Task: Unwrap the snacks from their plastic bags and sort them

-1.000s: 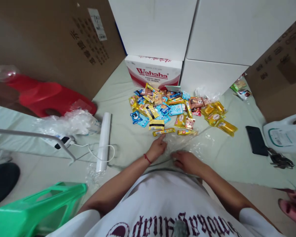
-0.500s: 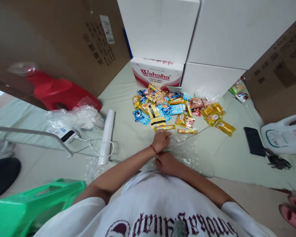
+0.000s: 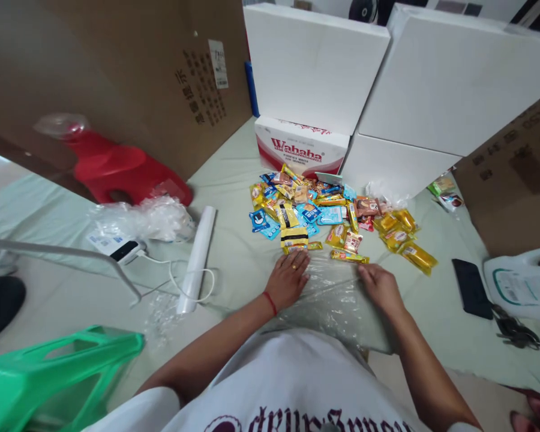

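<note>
The left hand (image 3: 288,277) lay flat, fingers spread, on the left edge of a clear plastic sheet (image 3: 330,297) spread on the pale green cloth (image 3: 234,240). The right hand (image 3: 380,287) pressed the sheet's right edge, its grip loose and unclenched. Snack packets (image 3: 328,213) lay heaped just beyond, before a Wahaha box (image 3: 299,150).

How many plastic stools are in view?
2. A red stool lies at the left by the cardboard; a green stool lies tipped at the bottom left. Others may be hidden.
</note>
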